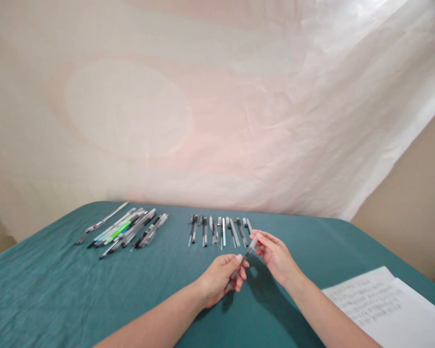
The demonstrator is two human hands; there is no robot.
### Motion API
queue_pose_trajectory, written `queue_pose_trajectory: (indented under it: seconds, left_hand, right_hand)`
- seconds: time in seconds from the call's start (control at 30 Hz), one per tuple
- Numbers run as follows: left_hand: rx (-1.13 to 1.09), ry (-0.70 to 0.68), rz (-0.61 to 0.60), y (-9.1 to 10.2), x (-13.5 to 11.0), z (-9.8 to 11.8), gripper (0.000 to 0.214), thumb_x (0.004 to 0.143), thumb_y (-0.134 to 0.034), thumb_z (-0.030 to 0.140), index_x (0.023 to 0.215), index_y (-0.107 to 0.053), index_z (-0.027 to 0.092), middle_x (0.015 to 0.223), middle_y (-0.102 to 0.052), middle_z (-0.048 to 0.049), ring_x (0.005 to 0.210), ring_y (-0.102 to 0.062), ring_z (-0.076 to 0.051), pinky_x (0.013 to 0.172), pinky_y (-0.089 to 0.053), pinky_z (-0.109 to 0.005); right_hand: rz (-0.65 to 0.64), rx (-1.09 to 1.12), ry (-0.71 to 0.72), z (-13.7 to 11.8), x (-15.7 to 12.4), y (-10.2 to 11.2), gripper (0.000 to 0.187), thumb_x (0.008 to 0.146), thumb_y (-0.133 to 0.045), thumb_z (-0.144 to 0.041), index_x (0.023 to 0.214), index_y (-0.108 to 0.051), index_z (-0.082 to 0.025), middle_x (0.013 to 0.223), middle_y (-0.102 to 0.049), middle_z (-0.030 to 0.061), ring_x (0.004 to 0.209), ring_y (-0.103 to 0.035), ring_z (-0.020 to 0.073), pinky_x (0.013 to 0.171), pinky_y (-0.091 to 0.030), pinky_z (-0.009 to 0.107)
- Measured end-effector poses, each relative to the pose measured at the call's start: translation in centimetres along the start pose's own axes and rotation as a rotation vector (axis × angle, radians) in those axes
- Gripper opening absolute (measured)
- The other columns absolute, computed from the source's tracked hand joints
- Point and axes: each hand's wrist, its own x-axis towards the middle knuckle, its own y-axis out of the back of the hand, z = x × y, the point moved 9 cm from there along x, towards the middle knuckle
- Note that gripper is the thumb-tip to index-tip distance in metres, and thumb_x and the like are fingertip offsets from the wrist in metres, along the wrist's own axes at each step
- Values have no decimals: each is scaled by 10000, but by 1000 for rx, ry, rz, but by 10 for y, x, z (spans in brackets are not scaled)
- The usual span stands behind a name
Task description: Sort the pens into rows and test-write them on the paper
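Between my two hands, a dark pen (244,259) is held at a slant above the table, its clear end up and to the right. My left hand (223,278) is wrapped round the pen's lower, darker part. The fingertips of my right hand (275,256) pinch the upper, clear end. Just beyond my hands lies a row of disassembled pens (221,232), with caps, barrels and thin refills set side by side. Which part of the pen each hand covers is partly hidden by the fingers.
A loose pile of pens (130,232), one with a bright green barrel (118,232), lies at the left of the green-covered table (76,295). Sheets of paper with handwriting (377,299) rest at the right front. A pale cloth (217,106) hangs behind the table's far edge.
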Motion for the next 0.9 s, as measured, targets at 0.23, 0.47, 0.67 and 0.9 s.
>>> queue_pose_trajectory:
  seconds: [0.23, 0.47, 0.67, 0.9]
  left_hand:
    - [-27, -24, -46, -3, 0, 1, 359, 769, -505, 421, 992, -514, 139, 610, -558, 7, 416, -480, -50, 398, -306, -160]
    - [-25, -3, -57, -3, 0, -2, 337, 784, -492, 404, 1011, -499, 156, 667, -560, -7, 486, -537, -74, 467, -415, -193]
    - [8, -26, -56, -4, -3, 0, 290, 793, -483, 371, 988, -505, 157, 792, -558, -29, 515, -555, -75, 447, -409, -181]
    - [-19, -49, -44, -2, -1, 0, 281, 794, -480, 370, 970, -490, 152, 778, -556, -26, 520, -548, -73, 480, -418, -193]
  right_hand:
    - [7, 1, 21, -8, 2, 6, 237, 650, -685, -282, 857, -656, -170, 829, -656, 46, 689, -557, 120, 526, -430, 201]
    - [43, -16, 69, -25, 7, 15, 247, 656, -683, -280, 879, -654, -176, 854, -651, 43, 682, -547, 102, 523, -440, 184]
    - [67, -131, 108, -45, 26, 41, 268, 659, -668, -307, 901, -645, -193, 892, -651, 39, 680, -566, 99, 538, -455, 181]
    - [78, -744, 64, -27, 89, 58, 273, 668, -609, -289, 893, -625, -135, 679, -646, 45, 567, -574, 115, 478, -443, 192]
